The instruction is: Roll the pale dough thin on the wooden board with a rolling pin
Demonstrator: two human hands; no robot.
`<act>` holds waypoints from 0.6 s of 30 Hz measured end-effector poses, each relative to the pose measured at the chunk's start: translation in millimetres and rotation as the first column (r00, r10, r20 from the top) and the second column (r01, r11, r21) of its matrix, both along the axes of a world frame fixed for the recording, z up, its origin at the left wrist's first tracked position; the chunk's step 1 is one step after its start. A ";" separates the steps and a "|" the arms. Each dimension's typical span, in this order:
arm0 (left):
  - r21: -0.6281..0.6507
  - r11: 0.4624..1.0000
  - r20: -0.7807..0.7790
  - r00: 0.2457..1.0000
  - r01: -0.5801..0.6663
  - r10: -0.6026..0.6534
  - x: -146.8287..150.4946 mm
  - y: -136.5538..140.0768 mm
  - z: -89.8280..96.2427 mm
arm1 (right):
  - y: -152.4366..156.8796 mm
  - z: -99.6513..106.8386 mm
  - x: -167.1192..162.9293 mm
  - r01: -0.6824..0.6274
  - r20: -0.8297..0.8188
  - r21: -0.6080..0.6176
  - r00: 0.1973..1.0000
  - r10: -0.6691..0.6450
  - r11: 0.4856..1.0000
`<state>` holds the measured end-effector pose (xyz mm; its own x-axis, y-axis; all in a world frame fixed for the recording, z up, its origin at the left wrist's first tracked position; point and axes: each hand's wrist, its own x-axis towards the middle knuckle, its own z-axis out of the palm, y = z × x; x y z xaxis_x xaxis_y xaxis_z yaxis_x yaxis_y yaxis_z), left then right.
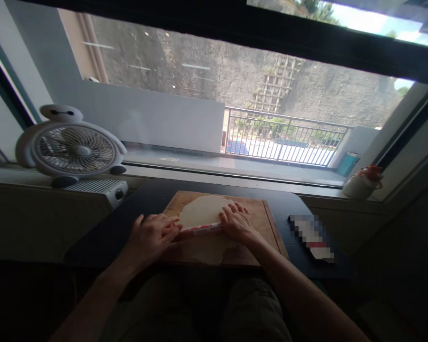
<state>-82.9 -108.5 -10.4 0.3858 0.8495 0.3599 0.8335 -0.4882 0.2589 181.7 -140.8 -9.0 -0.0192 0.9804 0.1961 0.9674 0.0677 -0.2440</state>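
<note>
Between the hands (236, 222), a slim rod (207, 229) lies across flattened dough (201, 211).

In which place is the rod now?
In the head view, the rod lies across the dough on the board, below the picture's middle, between the left hand and the right hand.

board (268, 223): wood, smooth, faint sheen. dough sheet (202, 209): smooth, matt. rod (204, 229): smooth, plastic-looking. table (150, 194): matt, fine-grained surface. fan (81, 151): smooth plastic. railing (288, 118): metal. window (196, 66): glossy glass. slope (342, 90): rough, matt.
</note>
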 end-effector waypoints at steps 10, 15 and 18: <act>-0.199 0.967 0.484 0.841 -0.161 0.240 -7.3 2.0 -25.1 | 29.5 8.2 -1.3 0.083 -0.021 -0.029 0.996 -0.084 0.996; -0.321 0.921 0.447 0.822 -0.222 0.354 -3.0 22.8 -18.0 | 38.8 10.7 -5.2 0.094 -0.026 -0.008 0.995 -0.094 0.996; -0.271 0.924 0.504 0.778 -0.271 0.376 3.5 31.1 -25.2 | -10.3 -9.5 -5.9 0.038 0.032 0.083 0.999 -0.041 0.996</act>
